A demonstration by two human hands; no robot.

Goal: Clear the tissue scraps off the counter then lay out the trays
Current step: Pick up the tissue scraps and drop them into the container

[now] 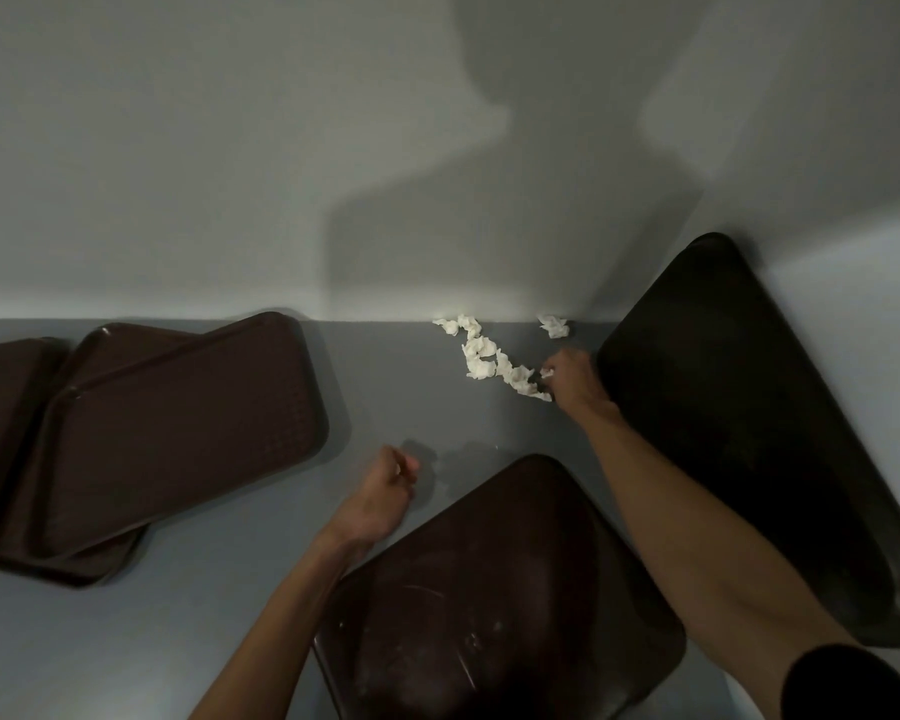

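Several white crumpled tissue scraps (481,356) lie in a trail on the grey counter (385,387) near the back wall, with one more scrap (554,325) apart to the right. My right hand (572,374) reaches the trail's right end, its fingers curled round a scrap there. My left hand (385,491) hovers over the counter nearer me, fingers curled, a bit of white tissue showing inside the fist. Brown trays lie around: a stack (178,423) at the left, one (489,589) in front, a dark one (739,407) at the right.
A pale wall (230,174) rises directly behind the counter. The left stack holds several overlapping trays at skewed angles. The front tray lies under my left forearm, and the right tray runs beside my right forearm.
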